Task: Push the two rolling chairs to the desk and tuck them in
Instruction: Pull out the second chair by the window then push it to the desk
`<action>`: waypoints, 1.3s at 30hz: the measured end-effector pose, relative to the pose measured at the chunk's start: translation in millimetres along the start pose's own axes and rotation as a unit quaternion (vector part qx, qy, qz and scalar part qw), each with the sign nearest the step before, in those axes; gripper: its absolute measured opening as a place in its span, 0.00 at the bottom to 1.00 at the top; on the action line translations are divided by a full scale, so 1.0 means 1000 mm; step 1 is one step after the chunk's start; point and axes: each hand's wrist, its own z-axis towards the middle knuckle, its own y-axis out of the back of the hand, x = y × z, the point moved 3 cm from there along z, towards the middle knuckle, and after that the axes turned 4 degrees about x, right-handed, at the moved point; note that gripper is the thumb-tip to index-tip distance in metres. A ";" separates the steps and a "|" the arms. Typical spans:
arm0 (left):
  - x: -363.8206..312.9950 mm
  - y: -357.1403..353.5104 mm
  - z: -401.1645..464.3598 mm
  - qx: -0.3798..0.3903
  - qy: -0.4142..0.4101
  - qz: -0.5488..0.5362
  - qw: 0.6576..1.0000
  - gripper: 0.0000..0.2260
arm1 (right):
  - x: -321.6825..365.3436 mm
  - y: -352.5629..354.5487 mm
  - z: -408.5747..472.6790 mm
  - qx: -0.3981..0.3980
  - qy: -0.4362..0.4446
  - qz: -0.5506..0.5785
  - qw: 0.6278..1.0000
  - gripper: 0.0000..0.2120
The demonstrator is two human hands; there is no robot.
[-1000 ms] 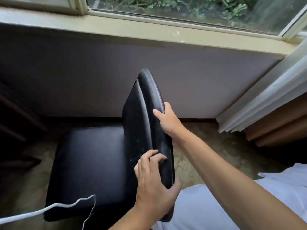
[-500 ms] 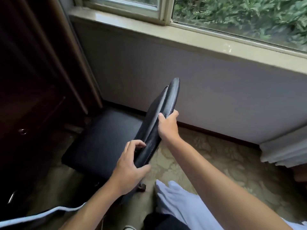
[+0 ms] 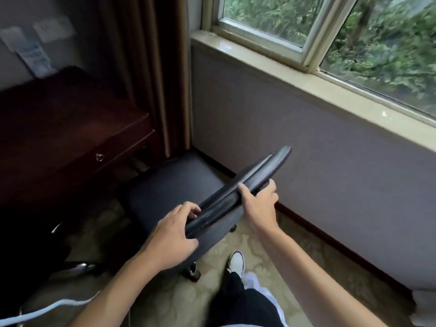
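Observation:
A black rolling chair (image 3: 174, 185) stands on the carpet, its seat pointing toward the dark wooden desk (image 3: 66, 128) at the left. I see the top edge of its backrest (image 3: 254, 175) from above. My left hand (image 3: 174, 234) grips the near end of the backrest top. My right hand (image 3: 259, 204) grips it further along, thumb over the edge. The seat's front edge lies close to the desk's right corner. A chrome base part of something dark (image 3: 80, 267) shows at the lower left, mostly in shadow.
The wall under the window sill (image 3: 306, 83) runs close along the chair's right side. Brown curtains (image 3: 151, 67) hang in the corner behind the desk. My shoe (image 3: 236, 261) stands just behind the chair's castor (image 3: 194, 273). A white cord (image 3: 47, 310) crosses the lower left.
The chair has rolled left and forward toward the desk, and my view has swung left so the desk top and corner curtains show. Both hands keep their hold on the backrest.

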 end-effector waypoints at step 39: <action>-0.171 -0.185 0.060 -0.248 0.361 -0.016 0.899 0.17 | 0.004 0.136 0.178 0.257 0.724 -0.347 0.537 0.21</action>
